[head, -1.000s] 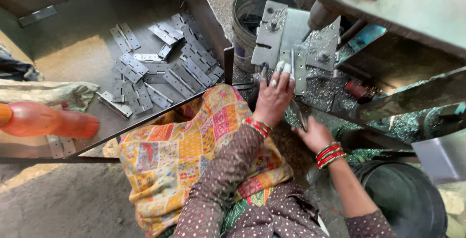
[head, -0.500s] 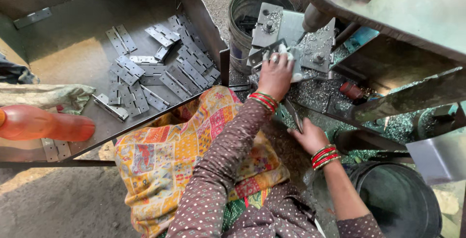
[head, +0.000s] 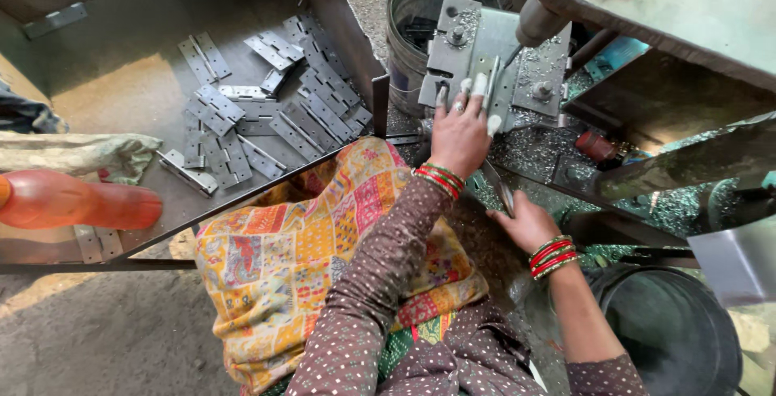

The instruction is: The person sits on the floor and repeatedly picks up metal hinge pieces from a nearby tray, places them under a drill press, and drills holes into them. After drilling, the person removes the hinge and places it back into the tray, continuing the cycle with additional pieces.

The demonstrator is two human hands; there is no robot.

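Pressing down at the upper middle of the frame, the left hand [head: 459,133] lay flat with fingers [head: 480,86] spread over a metal plate [head: 485,65] on the machine, holding the narrow strip beneath them in place. Lower and to the right, the right hand [head: 525,222] gripped one thin metal strip [head: 498,188] between thumb and fingers. Roughly twenty grey hinges [head: 259,113] were scattered in the metal tray [head: 121,81] at upper left. Two buckets stood by: one [head: 420,8] behind the plate, one dark bucket [head: 675,335] at lower right. One orange bottle [head: 77,200] lay at the left edge.
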